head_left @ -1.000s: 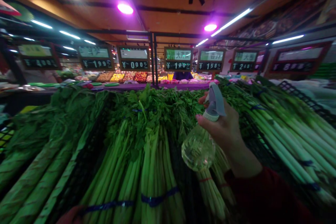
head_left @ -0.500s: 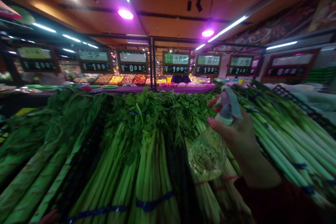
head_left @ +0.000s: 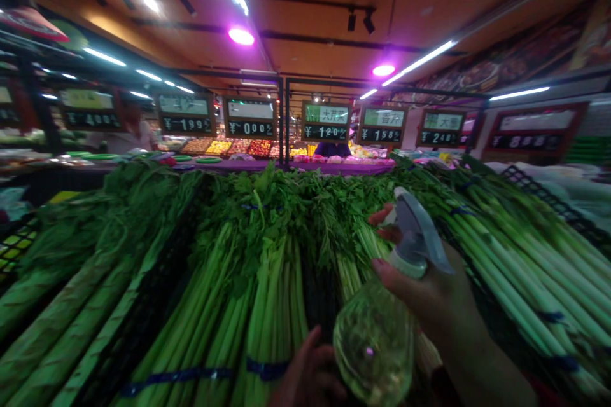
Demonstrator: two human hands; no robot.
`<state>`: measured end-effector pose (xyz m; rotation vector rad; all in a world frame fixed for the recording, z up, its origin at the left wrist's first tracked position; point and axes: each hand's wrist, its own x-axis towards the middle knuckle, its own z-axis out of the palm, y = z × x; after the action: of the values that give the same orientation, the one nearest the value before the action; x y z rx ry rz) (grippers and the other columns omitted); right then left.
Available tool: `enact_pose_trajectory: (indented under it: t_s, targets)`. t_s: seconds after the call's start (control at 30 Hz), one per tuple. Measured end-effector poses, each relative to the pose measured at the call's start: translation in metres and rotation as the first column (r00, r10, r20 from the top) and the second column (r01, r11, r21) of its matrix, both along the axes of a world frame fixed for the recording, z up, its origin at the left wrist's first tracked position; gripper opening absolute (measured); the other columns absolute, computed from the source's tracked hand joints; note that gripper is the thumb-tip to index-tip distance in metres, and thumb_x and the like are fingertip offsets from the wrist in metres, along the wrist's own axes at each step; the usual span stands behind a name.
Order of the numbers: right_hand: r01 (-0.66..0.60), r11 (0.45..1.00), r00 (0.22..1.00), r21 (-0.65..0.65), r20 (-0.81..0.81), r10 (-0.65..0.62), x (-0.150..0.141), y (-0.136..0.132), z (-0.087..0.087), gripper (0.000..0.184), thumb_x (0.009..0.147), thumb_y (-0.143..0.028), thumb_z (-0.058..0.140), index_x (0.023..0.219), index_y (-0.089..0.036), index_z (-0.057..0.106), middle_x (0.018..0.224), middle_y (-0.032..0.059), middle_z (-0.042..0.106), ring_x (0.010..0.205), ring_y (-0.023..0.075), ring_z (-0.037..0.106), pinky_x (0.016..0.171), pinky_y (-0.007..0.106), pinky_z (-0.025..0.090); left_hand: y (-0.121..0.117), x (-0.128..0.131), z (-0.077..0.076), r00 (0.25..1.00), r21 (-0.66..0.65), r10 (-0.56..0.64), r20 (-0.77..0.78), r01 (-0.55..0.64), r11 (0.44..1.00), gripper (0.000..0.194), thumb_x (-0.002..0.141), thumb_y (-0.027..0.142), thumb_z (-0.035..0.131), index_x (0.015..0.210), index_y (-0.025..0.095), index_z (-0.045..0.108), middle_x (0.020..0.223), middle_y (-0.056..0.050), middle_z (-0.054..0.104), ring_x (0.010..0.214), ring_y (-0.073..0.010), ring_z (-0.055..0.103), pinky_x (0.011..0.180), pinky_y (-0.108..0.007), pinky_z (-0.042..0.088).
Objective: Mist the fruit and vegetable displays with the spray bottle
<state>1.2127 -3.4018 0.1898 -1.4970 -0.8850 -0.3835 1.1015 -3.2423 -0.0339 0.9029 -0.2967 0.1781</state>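
A clear spray bottle (head_left: pixel 375 343) with a grey trigger head is gripped at the neck by my right hand (head_left: pixel 429 292). The bottle stands over the celery, and its nozzle head points away from me. My left hand (head_left: pixel 312 372) shows low in the middle, just left of the bottle's body; its fingers look apart with nothing in them, and the rest is cut off by the frame. Beneath the hands lie bunches of celery (head_left: pixel 270 305) bound with blue tape. Thinner celery stalks (head_left: pixel 348 273) are partly hidden behind the bottle.
Long green onions (head_left: pixel 520 267) fill the right side. Thick-stemmed greens (head_left: pixel 71 331) lie to the left, past a black crate wall (head_left: pixel 138 305). Price signs (head_left: pixel 327 121) hang above the back edge. A person in dark clothes (head_left: pixel 333 149) is farther off, near the fruit displays (head_left: pixel 260 148).
My right hand has brought the spray bottle lower and closer to me. My left hand has come from the lower left edge to beside the bottle. The view has shifted slightly.
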Motion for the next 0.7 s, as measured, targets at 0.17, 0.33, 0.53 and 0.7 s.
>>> enact_pose_trajectory:
  t_s: [0.17,0.33,0.53,0.7]
  targets:
    - [-0.079,0.995,0.996,-0.062,-0.056,0.075,-0.013,0.006,-0.011,0.042,0.070,-0.029,0.071,0.112,-0.031,0.066,0.118,0.0030,0.069,0.112,0.0305,0.064,0.087,0.044,0.051,-0.027,0.009,0.020,0.996,-0.099,0.083,-0.029,-0.085,0.991,0.089,0.054,0.054,0.089,0.136,0.034,0.059,0.142,-0.007,0.063,0.139,-0.0302,0.051,0.118,-0.044,0.035]
    - [-0.118,0.992,0.990,-0.035,-0.075,0.115,-0.020,0.013,-0.007,0.044,0.069,-0.029,0.072,0.112,-0.031,0.066,0.119,0.0041,0.069,0.112,0.0303,0.064,0.082,0.040,0.054,-0.033,-0.005,0.049,0.954,0.166,0.241,-0.180,-0.212,0.963,0.100,0.068,0.058,0.079,0.151,0.019,0.039,0.151,-0.017,0.053,0.142,-0.0332,0.048,0.121,-0.045,0.034]
    - [-0.147,0.988,0.983,0.052,-0.103,0.151,-0.027,0.032,0.009,0.044,0.066,-0.027,0.072,0.110,-0.028,0.066,0.121,0.0046,0.069,0.112,0.0296,0.063,0.093,0.046,0.050,-0.030,-0.010,0.064,0.917,0.306,0.365,-0.159,-0.305,0.902,0.123,0.046,0.035,0.097,0.152,0.026,0.034,0.147,-0.017,0.057,0.110,-0.0336,0.071,0.095,-0.043,0.057]
    - [-0.254,0.967,0.966,0.007,-0.057,0.254,-0.025,0.043,0.020,0.051,0.066,-0.030,0.076,0.116,-0.029,0.065,0.120,0.0043,0.069,0.114,0.0310,0.063,0.100,0.052,0.048,-0.032,-0.014,0.076,0.881,0.311,0.447,-0.158,-0.385,0.869,0.108,0.051,0.033,0.094,0.143,0.020,0.039,0.139,-0.017,0.062,0.097,-0.0265,0.074,0.085,-0.035,0.059]
